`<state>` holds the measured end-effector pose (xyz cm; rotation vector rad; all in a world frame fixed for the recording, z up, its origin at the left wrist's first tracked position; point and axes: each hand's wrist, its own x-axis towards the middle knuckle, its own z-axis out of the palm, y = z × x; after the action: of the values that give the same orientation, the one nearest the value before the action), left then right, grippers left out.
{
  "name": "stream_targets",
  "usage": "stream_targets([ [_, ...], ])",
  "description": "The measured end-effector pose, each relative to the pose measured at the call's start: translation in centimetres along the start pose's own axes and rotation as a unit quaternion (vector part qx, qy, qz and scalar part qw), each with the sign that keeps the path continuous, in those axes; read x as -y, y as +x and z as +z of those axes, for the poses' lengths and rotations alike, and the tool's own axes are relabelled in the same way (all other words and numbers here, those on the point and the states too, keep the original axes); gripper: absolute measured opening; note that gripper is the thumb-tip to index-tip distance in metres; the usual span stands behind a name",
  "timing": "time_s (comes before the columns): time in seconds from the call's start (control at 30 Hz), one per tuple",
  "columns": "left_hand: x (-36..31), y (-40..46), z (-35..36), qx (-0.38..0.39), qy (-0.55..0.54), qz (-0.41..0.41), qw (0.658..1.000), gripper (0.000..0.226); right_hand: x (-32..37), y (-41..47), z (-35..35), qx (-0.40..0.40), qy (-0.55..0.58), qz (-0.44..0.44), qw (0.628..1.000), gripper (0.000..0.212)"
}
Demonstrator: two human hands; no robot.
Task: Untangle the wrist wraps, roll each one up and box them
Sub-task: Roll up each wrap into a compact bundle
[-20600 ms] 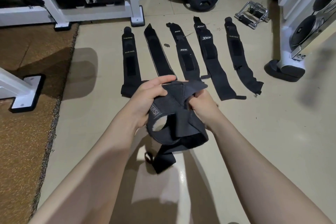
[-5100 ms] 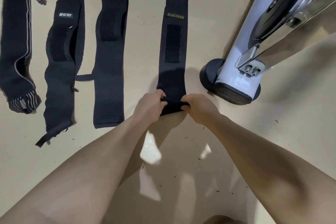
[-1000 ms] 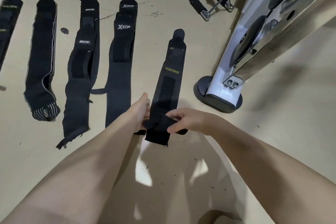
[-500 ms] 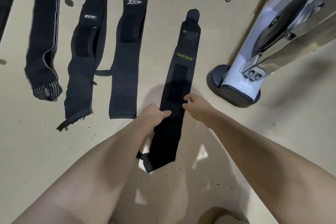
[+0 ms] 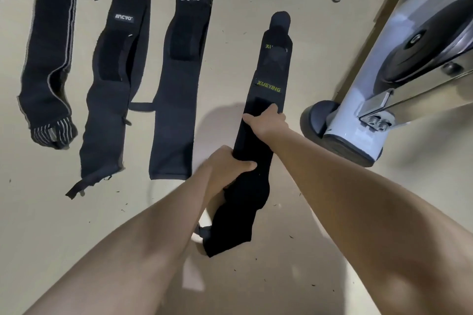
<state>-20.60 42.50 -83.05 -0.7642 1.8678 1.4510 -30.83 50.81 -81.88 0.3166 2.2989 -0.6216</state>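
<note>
Two hands on XUEYING wrap [image 5: 266,100], left hand [image 5: 227,163] gripping, right hand [image 5: 266,123] pressing

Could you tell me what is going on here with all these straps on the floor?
A person is handling the XUEYING wrist wrap on the floor. The left hand grips its near part and the right hand presses its middle. It lies unrolled. Three other wraps, including the XTEP wrap, lie flat beside it. No box is in view.
</note>
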Motion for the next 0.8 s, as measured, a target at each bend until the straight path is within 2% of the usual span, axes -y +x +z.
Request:
stream_targets([
  [0.1,-1.6,-1.0,0.0,0.026,0.052,0.093,0.994,0.027,0.7,0.4,1.1,-0.046,-0.029,0.03,0.998,0.101],
  [0.2,-1.9,-1.9,0.2,0.029,0.108,0.149,0.983,0.046,1.3,0.7,1.1,-0.065,-0.028,0.048,0.996,0.101],
  [0.33,-2.3,-2.1,0.5,0.044,0.163,0.17,0.971,0.06,1.4,1.1,0.4,-0.111,0.024,0.038,0.993,0.077],
  [0.4,-2.6,-2.2,0.7,0.041,0.181,0.174,0.967,0.073,1.1,1.4,-0.4,-0.103,0.122,-0.01,0.987,0.058],
  [0.47,-2.8,-2.1,0.7,0.024,0.192,0.179,0.965,0.083,1.1,1.2,-1.2,-0.029,0.294,-0.057,0.954,0.041],
  [0.5,-2.9,-1.9,0.5,0.019,0.198,0.181,0.963,0.086,1.2,1.1,-1.5,0.015,0.365,-0.051,0.93,0.036],
  [0.57,-3.0,-1.5,0.1,0.018,0.22,0.186,0.958,0.087,1.6,1.0,-2.0,0.095,0.476,0.012,0.874,0.024],
  [0.63,-3.3,-1.3,-0.1,0.012,0.249,0.194,0.949,0.085,1.6,1.3,-2.0,0.126,0.526,0.061,0.839,0.014],
  [0.7,-3.2,-0.9,0.0,0.0,0.282,0.2,0.938,0.083,1.5,2.2,-1.6,0.092,0.51,0.065,0.853,0.012],
  [0.8,-2.6,-0.5,0.5,0.005,0.317,0.187,0.93,0.087,1.4,3.7,-1.5,-0.029,0.374,0.033,0.926,0.011],
])
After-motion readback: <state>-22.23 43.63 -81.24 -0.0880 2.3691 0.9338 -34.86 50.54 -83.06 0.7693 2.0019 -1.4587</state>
